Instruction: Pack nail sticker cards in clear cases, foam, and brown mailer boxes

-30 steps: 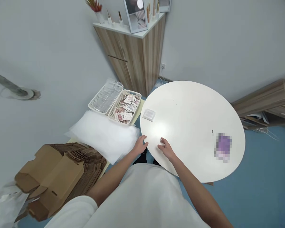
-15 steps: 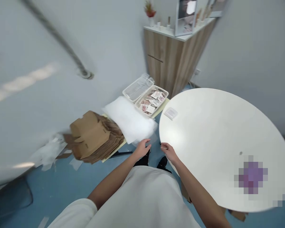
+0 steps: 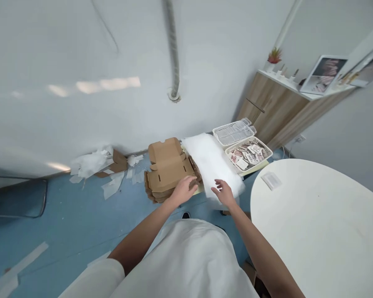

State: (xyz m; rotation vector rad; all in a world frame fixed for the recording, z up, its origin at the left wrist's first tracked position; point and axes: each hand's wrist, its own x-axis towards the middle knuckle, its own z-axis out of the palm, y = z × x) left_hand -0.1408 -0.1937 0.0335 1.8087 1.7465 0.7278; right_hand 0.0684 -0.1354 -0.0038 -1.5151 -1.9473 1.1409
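Note:
My left hand (image 3: 184,191) holds nothing, its fingers apart, over the right front edge of a stack of flat brown cardboard boxes (image 3: 168,167). Over the near part of a pile of white foam sheets (image 3: 213,161) is my right hand (image 3: 224,192), also empty with fingers spread. Whether either hand touches what lies beneath it, I cannot tell. Right of the foam, a white basket (image 3: 248,154) holds many small printed cards. Behind it a second white basket (image 3: 234,131) contains clear plastic pieces.
A round white table (image 3: 313,223) stands at the right with a small clear packet (image 3: 271,181) on it. Behind is a wooden cabinet (image 3: 276,103). Scraps of white wrap (image 3: 91,163) and a metal-framed chair (image 3: 45,196) are on the left.
The view has turned left, so the boxes, foam and table appear further right. My hands now appear over the boxes and foam instead of between the foam and the round table.

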